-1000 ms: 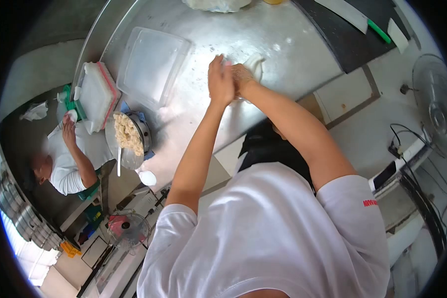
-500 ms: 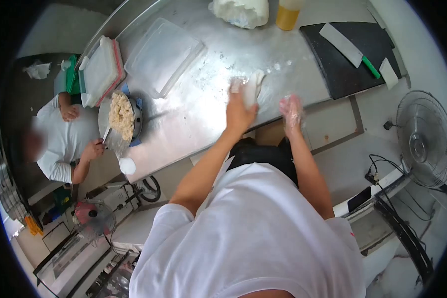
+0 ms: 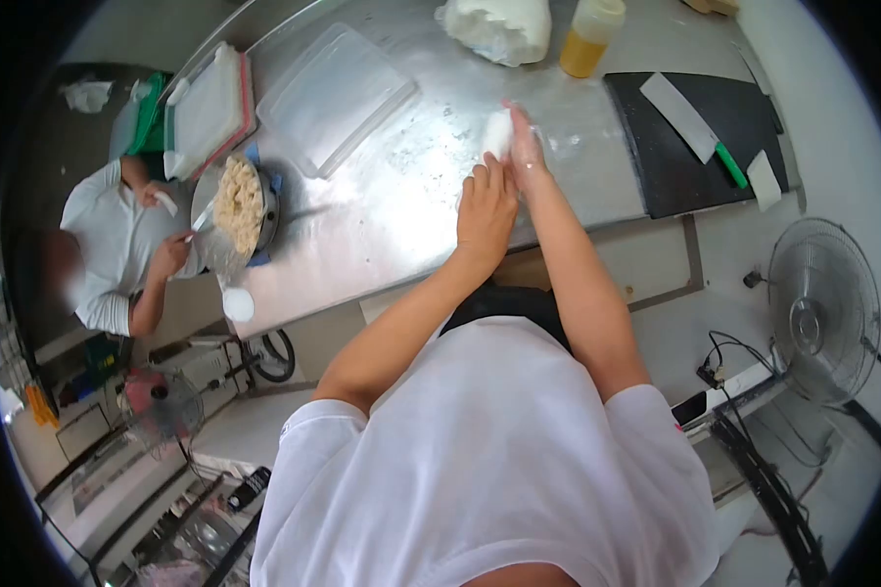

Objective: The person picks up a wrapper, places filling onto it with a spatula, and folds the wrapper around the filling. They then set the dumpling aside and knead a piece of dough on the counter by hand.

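Note:
A white, elongated, soft-looking piece [image 3: 497, 134] is held between my two hands above the metal table. My left hand [image 3: 487, 208], its fingers bent, is at the lower end of the piece. Along the right side of it lies my right hand [image 3: 526, 150], in a clear plastic glove, with the piece against its fingers and palm. The fingertips on the far side of the piece are partly hidden.
The metal table [image 3: 382, 186] bears a clear lid [image 3: 335, 98], a white bag [image 3: 499, 29], an oil bottle [image 3: 584, 49] and a cleaver [image 3: 680, 115] on a black board [image 3: 671, 181]. At the left, a person [image 3: 132, 235] works beside a bowl of filling [image 3: 238, 205].
My right hand has moved left and up to the white piece and now touches it. My left hand has turned and lies at its lower end. The other person now holds something white.

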{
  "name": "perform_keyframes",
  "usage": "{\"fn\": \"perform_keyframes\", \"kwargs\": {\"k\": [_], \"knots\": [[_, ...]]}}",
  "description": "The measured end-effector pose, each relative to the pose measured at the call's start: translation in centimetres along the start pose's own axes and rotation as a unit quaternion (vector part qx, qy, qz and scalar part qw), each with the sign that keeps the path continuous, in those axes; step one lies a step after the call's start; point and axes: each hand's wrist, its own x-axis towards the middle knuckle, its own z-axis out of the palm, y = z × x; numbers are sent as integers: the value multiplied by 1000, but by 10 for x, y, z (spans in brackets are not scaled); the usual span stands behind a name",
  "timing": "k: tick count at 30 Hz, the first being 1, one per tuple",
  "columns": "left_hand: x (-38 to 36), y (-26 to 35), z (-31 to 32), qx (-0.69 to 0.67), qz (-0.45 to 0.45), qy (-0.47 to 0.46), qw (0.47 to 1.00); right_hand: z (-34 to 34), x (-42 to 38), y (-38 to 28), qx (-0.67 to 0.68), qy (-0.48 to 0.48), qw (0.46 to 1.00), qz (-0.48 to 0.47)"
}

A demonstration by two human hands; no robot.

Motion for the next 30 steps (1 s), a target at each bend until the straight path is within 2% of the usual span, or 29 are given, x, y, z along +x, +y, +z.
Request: {"fn": "perform_keyframes", "kwargs": {"k": [1,2,3,4,5,6,7,8,9,11,12,15,16,17,19,24,25,26,27,28,29,30], "knots": [[-10,-4,15,21,9,-2,1000,1,1,10,-3,-7,1000,6],[-22,-5,37,23,0,-3,1000,-4,7,25,-278,53,954,-100],[-42,-3,61,-40,23,17,999,-7,10,36,-524,109,821,-197],[-53,-2,74,-105,49,39,993,-9,0,38,-513,117,805,-275],[-49,-2,67,-108,42,38,993,-5,0,38,-517,111,803,-274],[-48,1,53,-281,-13,66,957,-1,-4,45,-540,116,787,-275],[-53,4,44,-444,-70,87,889,3,-15,56,-562,120,773,-269],[-62,0,51,-530,-164,50,831,11,-22,61,-563,137,756,-303],[-61,-8,53,-532,-162,46,830,20,-21,65,-564,139,757,-299],[-58,-21,59,-485,-277,127,819,36,-16,73,-552,76,743,-371],[-58,-28,71,-402,-222,152,875,45,-13,68,-572,56,724,-381],[-61,-40,92,-425,-176,133,878,57,18,64,-601,8,707,-372],[-61,-37,94,-404,-198,111,886,59,33,63,-598,1,687,-412],[-59,-36,97,-406,-195,106,887,66,45,60,-598,5,689,-408],[-57,-32,98,-404,-192,133,884,74,58,55,-609,-15,671,-424],[-48,-47,88,-412,-193,170,874,92,91,49,-591,-24,662,-461],[-50,-55,87,-540,-309,121,774,91,90,49,-582,-16,667,-464],[-52,-62,84,-647,-410,66,640,94,83,38,-611,-27,689,-388],[-43,-73,80,-601,-454,148,640,98,72,37,-607,-28,690,-393],[-31,-86,75,-561,-468,215,648,103,66,32,-676,-32,682,-278],[-14,-96,64,-577,-488,246,607,106,64,25,-733,-33,660,-162],[0,-104,56,-595,-452,235,622,97,44,22,-715,-84,646,-255]]}}
